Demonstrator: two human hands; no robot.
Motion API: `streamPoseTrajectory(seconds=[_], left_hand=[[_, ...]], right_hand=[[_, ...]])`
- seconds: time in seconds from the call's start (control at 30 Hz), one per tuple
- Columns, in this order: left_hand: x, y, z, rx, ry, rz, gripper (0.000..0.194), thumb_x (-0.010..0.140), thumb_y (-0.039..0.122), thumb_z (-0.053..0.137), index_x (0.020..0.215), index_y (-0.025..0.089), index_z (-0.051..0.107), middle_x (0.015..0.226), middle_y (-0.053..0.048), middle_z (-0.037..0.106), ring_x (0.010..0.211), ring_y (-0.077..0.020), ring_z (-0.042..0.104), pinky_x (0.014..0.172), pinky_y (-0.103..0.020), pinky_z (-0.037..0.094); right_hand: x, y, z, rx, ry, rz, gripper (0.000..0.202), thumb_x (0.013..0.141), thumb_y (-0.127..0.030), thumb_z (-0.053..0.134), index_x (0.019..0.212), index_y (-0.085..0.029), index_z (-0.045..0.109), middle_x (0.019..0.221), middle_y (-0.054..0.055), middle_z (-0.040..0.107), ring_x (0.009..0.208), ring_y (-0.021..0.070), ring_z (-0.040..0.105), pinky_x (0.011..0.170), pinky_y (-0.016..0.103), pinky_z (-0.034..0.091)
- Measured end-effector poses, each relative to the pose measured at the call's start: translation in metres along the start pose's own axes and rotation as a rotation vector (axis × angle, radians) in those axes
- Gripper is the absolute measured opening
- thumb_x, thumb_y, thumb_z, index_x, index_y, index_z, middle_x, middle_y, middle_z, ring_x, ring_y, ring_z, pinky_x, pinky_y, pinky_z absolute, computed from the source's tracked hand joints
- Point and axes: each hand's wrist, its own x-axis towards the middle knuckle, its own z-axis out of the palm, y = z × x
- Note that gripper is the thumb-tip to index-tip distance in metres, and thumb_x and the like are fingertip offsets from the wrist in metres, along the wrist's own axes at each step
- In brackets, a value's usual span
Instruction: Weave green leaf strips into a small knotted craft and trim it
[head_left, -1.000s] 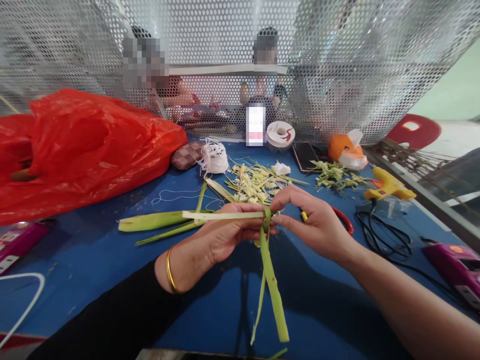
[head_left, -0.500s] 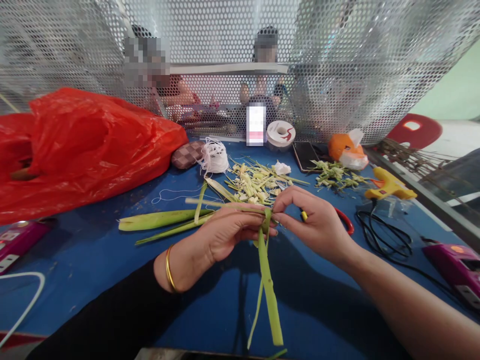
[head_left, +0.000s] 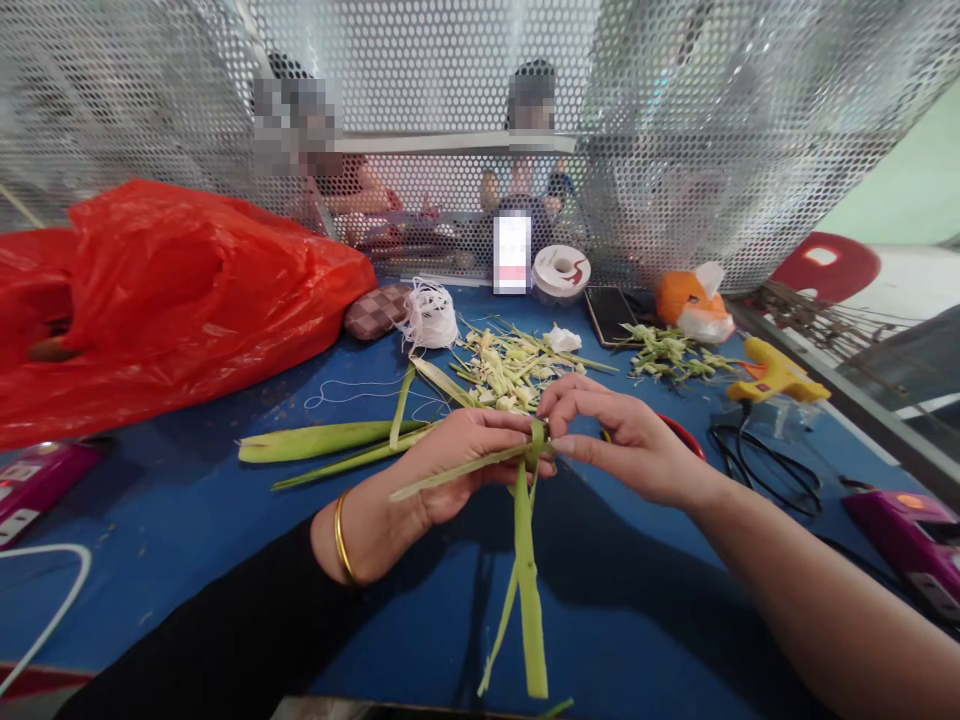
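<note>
"Leaf in both hands?"

"Yes, a folded green leaf [head_left: 538, 442] in the middle, up over the blue counter [head_left: 420, 630]. Held tight from the left by the left hand [head_left: 457, 440]. Pinched at the right edge by the thumb and finger of the right hand [head_left: 641, 450]."

"And the loose ends?"

"One pale strip [head_left: 450, 473] out to the left, across the left hand. Down toward the near side, two green tails [head_left: 530, 590], one wide and one thin."

"What about over on the left?"

"Long green leaves [head_left: 315, 442] just past the left hand. Farther left, a big shiny red bag [head_left: 225, 300]. At the bag's right end, a checked pouch [head_left: 376, 312], then a ball of white string [head_left: 430, 317]."

"And on the far side?"

"Past the hands, a messy pile of leaf bits [head_left: 510, 362]. Behind that, a lit phone [head_left: 512, 252], upright, beside a white spool [head_left: 562, 270]."

"Anything to the right?"

"Yes, a dark phone [head_left: 611, 315], flat, an orange tissue pack [head_left: 686, 300], and a yellow glue gun [head_left: 776, 372]. Nearer, a purple power strip [head_left: 907, 540]."
</note>
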Motion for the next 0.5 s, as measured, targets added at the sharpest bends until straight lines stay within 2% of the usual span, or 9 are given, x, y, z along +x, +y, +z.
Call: streamPoseTrajectory(seconds=[0.1, 0.23, 0.4, 0.5], left_hand=[[0.0003, 0.0005, -0.0005, 0.004, -0.005, -0.017, 0.009, 0.073, 0.014, 0.073, 0.081, 0.011, 0.075, 0.074, -0.006, 0.072, 0.066, -0.0136, 0.069, 0.062, -0.021, 0.053], [-0.0001, 0.0022, -0.0003, 0.042, -0.005, 0.000, 0.007, 0.072, 0.014, 0.073, 0.077, 0.010, 0.076, 0.070, -0.005, 0.071, 0.063, -0.0116, 0.066, 0.059, -0.019, 0.051], [-0.0008, 0.0011, -0.0008, 0.036, -0.021, -0.028, 0.012, 0.071, 0.018, 0.077, 0.082, 0.012, 0.076, 0.076, -0.007, 0.073, 0.065, -0.0138, 0.068, 0.063, -0.023, 0.053], [0.0002, -0.0026, -0.0030, 0.036, -0.030, -0.025, 0.017, 0.070, 0.019, 0.079, 0.084, 0.011, 0.076, 0.076, -0.008, 0.073, 0.065, -0.0141, 0.068, 0.064, -0.022, 0.052]], right_hand=[[0.0008, 0.0013, -0.0049, 0.026, -0.084, -0.008, 0.009, 0.089, -0.024, 0.062, 0.081, -0.020, 0.063, 0.104, 0.007, 0.061, 0.100, 0.0206, 0.058, 0.091, 0.038, 0.046], [-0.0004, -0.0010, -0.0020, 0.023, -0.033, -0.008, 0.011, 0.081, -0.025, 0.073, 0.079, -0.021, 0.063, 0.107, 0.006, 0.060, 0.103, 0.0210, 0.059, 0.094, 0.038, 0.046], [-0.0021, 0.0014, -0.0043, 0.098, -0.086, 0.004, 0.013, 0.081, -0.019, 0.068, 0.076, -0.021, 0.056, 0.115, 0.008, 0.059, 0.113, 0.0247, 0.056, 0.096, 0.041, 0.044], [-0.0018, 0.0009, -0.0043, 0.074, -0.080, -0.017, 0.020, 0.077, -0.016, 0.069, 0.071, -0.021, 0.051, 0.111, 0.008, 0.060, 0.112, 0.0255, 0.056, 0.095, 0.042, 0.045]])
